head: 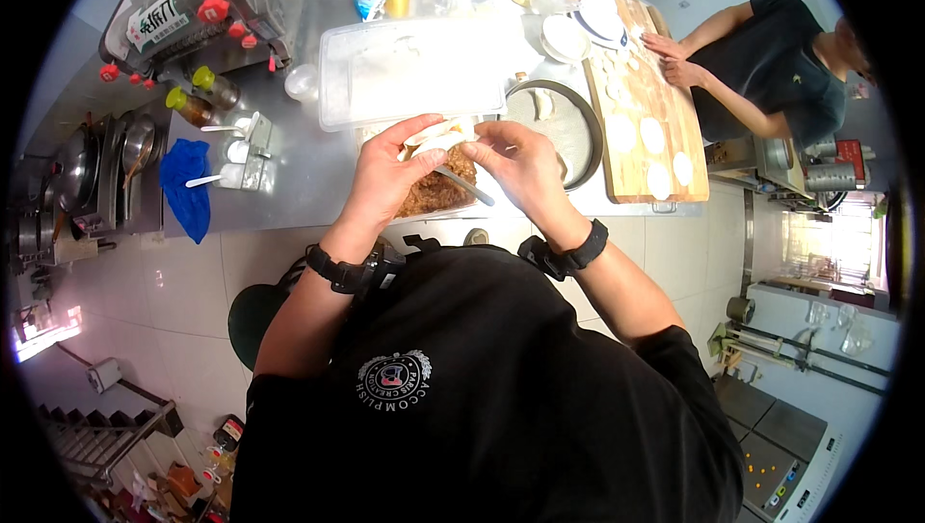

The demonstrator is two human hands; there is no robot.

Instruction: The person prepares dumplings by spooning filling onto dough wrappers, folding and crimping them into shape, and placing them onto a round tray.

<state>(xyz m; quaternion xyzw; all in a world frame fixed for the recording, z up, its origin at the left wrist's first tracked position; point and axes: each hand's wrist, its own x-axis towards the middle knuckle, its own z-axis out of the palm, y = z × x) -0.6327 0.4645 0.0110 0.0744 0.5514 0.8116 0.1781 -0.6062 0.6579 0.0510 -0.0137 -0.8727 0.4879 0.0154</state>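
Note:
Between both hands is a folded dumpling (439, 137) of pale dough. My left hand (396, 167) grips its left side, with the thumb along the near edge. The fingertips of my right hand (519, 160) pinch its right end. Below the dumpling sits a container of brown minced filling (435, 189), and a flat metal-looking spreader (466, 186) lies over it. Just right of my right hand is a round dark-rimmed pan (594, 134). A finished dumpling (544, 103) lies in its far part; another, at the near edge, is partly hidden by my hand.
On a wooden board (636, 183) at the right lie several round dough wrappers (652, 135) and small dough pieces. A co-worker's hands (676, 60) rest at its far edge. A translucent plastic box (412, 75) stands beyond my hands. Left are a condiment rack (254, 154) and a blue cloth or bag (185, 183).

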